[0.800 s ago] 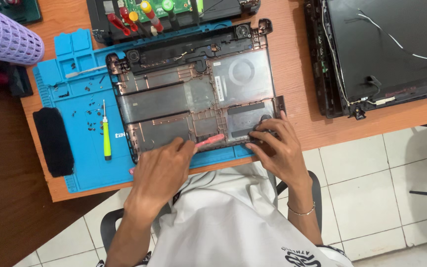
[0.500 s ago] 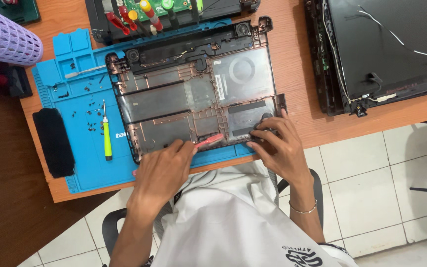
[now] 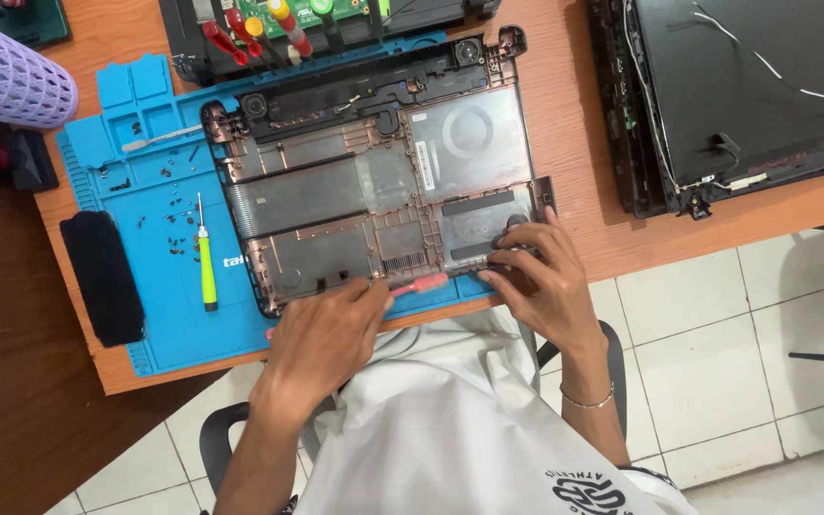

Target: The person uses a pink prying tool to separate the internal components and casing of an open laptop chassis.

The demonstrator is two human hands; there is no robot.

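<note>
An empty dark laptop bottom case [image 3: 374, 181] lies on a blue work mat [image 3: 154, 277] on a wooden desk. My left hand [image 3: 321, 334] grips a red-handled tool [image 3: 422, 283] laid along the case's near edge. My right hand [image 3: 536, 272] rests on the case's near right corner, with the fingers pressed on its inner floor.
A yellow-green screwdriver [image 3: 207, 272] and several loose screws lie on the mat's left part, next to a black pad [image 3: 102, 277]. A laptop lid assembly [image 3: 746, 86] sits at the right. A rack of screwdrivers [image 3: 259, 24] stands behind. A purple mesh holder [image 3: 7, 76] is far left.
Both hands stay at the case's near edge with only slight shifts. The view is otherwise the same.
</note>
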